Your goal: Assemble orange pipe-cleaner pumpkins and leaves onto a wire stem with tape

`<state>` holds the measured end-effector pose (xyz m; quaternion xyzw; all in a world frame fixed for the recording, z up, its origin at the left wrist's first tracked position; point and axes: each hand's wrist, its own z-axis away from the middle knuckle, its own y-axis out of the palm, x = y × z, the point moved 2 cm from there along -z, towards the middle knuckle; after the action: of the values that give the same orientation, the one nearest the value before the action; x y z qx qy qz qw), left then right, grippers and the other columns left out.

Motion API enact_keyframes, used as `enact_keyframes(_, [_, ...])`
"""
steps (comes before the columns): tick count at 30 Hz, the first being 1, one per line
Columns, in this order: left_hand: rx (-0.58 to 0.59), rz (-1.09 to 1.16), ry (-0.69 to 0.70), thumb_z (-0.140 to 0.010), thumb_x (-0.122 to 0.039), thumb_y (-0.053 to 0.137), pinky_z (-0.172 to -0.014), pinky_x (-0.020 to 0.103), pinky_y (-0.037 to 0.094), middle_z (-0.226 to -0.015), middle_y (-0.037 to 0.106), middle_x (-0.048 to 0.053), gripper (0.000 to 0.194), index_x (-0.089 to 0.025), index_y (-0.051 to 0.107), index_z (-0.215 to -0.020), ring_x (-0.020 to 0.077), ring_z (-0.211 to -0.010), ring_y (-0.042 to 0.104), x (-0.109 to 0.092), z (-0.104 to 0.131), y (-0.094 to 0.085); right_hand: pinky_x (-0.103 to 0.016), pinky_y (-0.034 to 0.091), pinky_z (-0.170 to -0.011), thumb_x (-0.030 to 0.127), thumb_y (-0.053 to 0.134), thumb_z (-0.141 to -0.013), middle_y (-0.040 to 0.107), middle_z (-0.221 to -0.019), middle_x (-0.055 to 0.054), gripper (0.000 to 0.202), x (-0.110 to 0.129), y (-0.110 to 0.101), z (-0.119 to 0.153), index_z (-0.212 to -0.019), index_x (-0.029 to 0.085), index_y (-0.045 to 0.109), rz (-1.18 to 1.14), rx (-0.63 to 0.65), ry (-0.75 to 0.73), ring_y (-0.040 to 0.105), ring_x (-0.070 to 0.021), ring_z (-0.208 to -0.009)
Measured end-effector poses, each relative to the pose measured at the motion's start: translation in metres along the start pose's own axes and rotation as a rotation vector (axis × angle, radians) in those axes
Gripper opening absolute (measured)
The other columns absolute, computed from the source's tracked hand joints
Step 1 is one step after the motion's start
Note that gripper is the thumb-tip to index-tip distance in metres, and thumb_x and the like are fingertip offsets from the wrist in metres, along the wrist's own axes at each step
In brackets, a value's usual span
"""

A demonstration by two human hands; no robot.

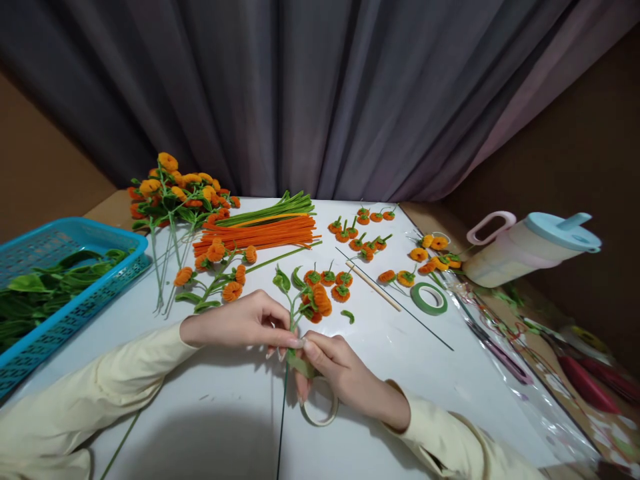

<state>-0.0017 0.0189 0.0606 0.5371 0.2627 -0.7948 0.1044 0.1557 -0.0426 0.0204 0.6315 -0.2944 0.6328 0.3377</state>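
Note:
Near the middle of the table, a sprig of small orange pipe-cleaner pumpkins (320, 301) with curled green leaves (281, 280) stands above my fingertips. My left hand (247, 322) is closed, pinching the sprig's stem between thumb and fingers. A thin dark green stem wire (283, 427) runs down below it. Close against it, my right hand (345, 369) is closed on a strip of green floral tape (301, 365) at the stem. The tape's roll (323, 423) hangs under the right fingers. Both thumb tips almost touch, and some fingers are hidden.
A blue basket (75, 303) of green leaves stands left. Finished orange stems (173, 190), orange pipe cleaners (260, 232) and loose pumpkins (367, 248) lie beyond my hands. On the right are another tape roll (434, 308), a wooden stick (373, 285), scissors (505, 357), red-handled pliers (587, 383) and a tumbler (525, 250).

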Motion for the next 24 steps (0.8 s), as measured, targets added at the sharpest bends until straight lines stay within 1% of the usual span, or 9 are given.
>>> enact_keyframes(3, [0.000,0.029,-0.013,-0.078,-0.042,0.058,-0.048,0.016,0.038,-0.055,0.058,0.000,0.032,-0.012,0.063,-0.066,0.0088,-0.051,0.050,0.002,0.000,0.000,-0.024,0.043,-0.050,0.057,0.035,-0.089,0.057,-0.053,0.000,0.045,-0.001,-0.001,-0.001,-0.073,0.016,0.045,-0.176,0.024,0.057,0.052,-0.0111,-0.045])
enact_keyframes(5, [-0.006,0.029,-0.020,-0.079,-0.040,0.057,-0.047,0.016,0.037,-0.055,0.057,0.000,0.032,-0.012,0.063,-0.066,0.0083,-0.051,0.049,0.003,0.000,0.000,-0.021,0.038,-0.045,0.057,0.037,-0.088,0.055,-0.051,0.000,0.045,-0.001,-0.002,0.000,-0.073,0.016,0.046,-0.185,0.009,0.083,0.046,-0.0090,-0.040])
enact_keyframes(7, [-0.018,0.016,-0.025,-0.079,-0.039,0.057,-0.047,0.015,0.036,-0.054,0.056,-0.001,0.031,-0.012,0.061,-0.063,0.0078,-0.050,0.047,0.004,0.000,0.000,-0.020,0.033,-0.042,0.055,0.044,-0.086,0.052,-0.049,0.002,0.042,-0.001,-0.002,0.000,-0.073,0.015,0.050,-0.093,-0.043,0.107,0.040,-0.0072,-0.039])
enact_keyframes(10, [-0.061,-0.046,-0.009,-0.079,-0.037,0.056,-0.045,0.015,0.033,-0.052,0.053,-0.002,0.032,-0.012,0.059,-0.060,0.0070,-0.048,0.045,0.004,0.000,0.000,-0.019,0.028,-0.042,0.051,0.062,-0.075,0.046,-0.045,0.006,0.037,-0.004,0.000,0.003,-0.072,0.014,0.055,0.130,-0.196,0.133,0.035,-0.0064,-0.040])
enact_keyframes(12, [-0.088,-0.086,0.007,-0.079,-0.036,0.055,-0.044,0.016,0.032,-0.051,0.052,-0.002,0.032,-0.013,0.058,-0.058,0.0069,-0.047,0.044,0.004,0.000,0.000,-0.020,0.025,-0.041,0.048,0.064,-0.074,0.041,-0.043,0.007,0.035,-0.004,0.002,0.005,-0.068,0.014,0.058,0.249,-0.294,0.126,0.030,-0.0063,-0.040])
enact_keyframes(14, [-0.092,-0.111,0.014,-0.079,-0.036,0.055,-0.044,0.016,0.031,-0.050,0.052,-0.001,0.032,-0.012,0.058,-0.058,0.0072,-0.048,0.044,0.004,0.000,0.000,-0.022,0.023,-0.041,0.045,0.060,-0.079,0.035,-0.041,0.007,0.033,-0.002,0.004,0.007,-0.067,0.014,0.062,0.338,-0.339,0.098,0.025,-0.0068,-0.041])
enact_keyframes(16, [-0.094,-0.148,0.027,-0.079,-0.036,0.054,-0.044,0.016,0.031,-0.050,0.051,-0.001,0.032,-0.012,0.059,-0.058,0.0074,-0.048,0.042,0.003,0.000,0.001,-0.023,0.023,-0.042,0.040,0.055,-0.083,0.032,-0.042,0.007,0.030,0.002,0.006,0.008,-0.072,0.014,0.066,0.404,-0.336,0.058,0.022,-0.0073,-0.041])
enact_keyframes(19, [-0.105,-0.202,0.043,-0.079,-0.037,0.054,-0.045,0.016,0.030,-0.050,0.050,-0.002,0.033,-0.012,0.059,-0.058,0.0077,-0.049,0.041,0.001,-0.001,0.001,-0.023,0.024,-0.044,0.033,0.050,-0.085,0.030,-0.044,0.007,0.026,0.009,0.007,0.010,-0.076,0.015,0.067,0.444,-0.295,0.019,0.024,-0.0078,-0.041])
enact_keyframes(24, [-0.127,-0.252,0.058,-0.080,-0.037,0.054,-0.046,0.017,0.028,-0.050,0.045,-0.003,0.034,-0.012,0.055,-0.056,0.0072,-0.050,0.037,-0.001,0.000,0.002,-0.023,0.022,-0.044,0.032,0.048,-0.087,0.028,-0.046,0.007,0.027,0.012,0.007,0.009,-0.072,0.014,0.062,0.334,-0.254,0.017,0.023,-0.0073,-0.042])
